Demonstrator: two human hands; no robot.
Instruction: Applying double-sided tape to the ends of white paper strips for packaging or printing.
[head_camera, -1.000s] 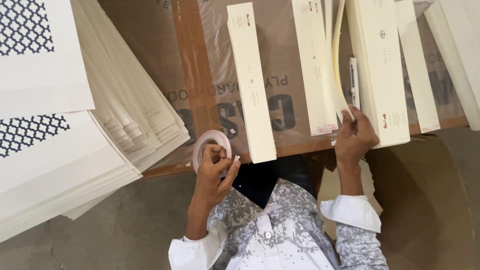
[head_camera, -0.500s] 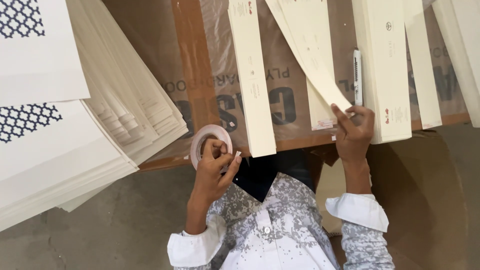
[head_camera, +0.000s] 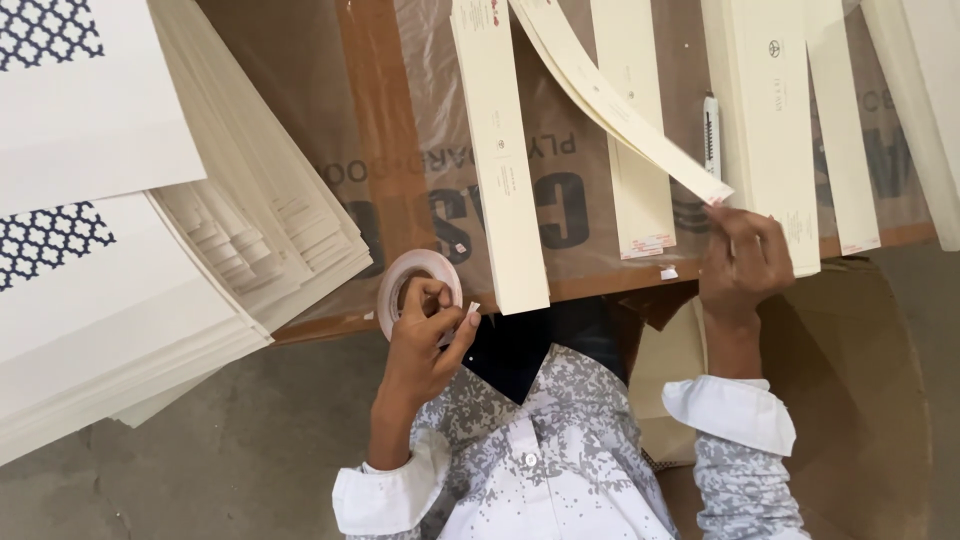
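- My left hand (head_camera: 425, 330) grips the tape roll (head_camera: 415, 290) at the worktop (head_camera: 400, 180) edge.
- My right hand (head_camera: 745, 262) pinches a card strip's (head_camera: 620, 105) near end; strip angles up-left, right of the roll.

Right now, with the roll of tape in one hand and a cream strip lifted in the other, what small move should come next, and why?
Probably peel a short piece off the white roll of tape: the left hand pinches its loose end, while the right hand holds the long cream card strip lifted at its near end above the brown plastic-covered board, seemingly ready for it.
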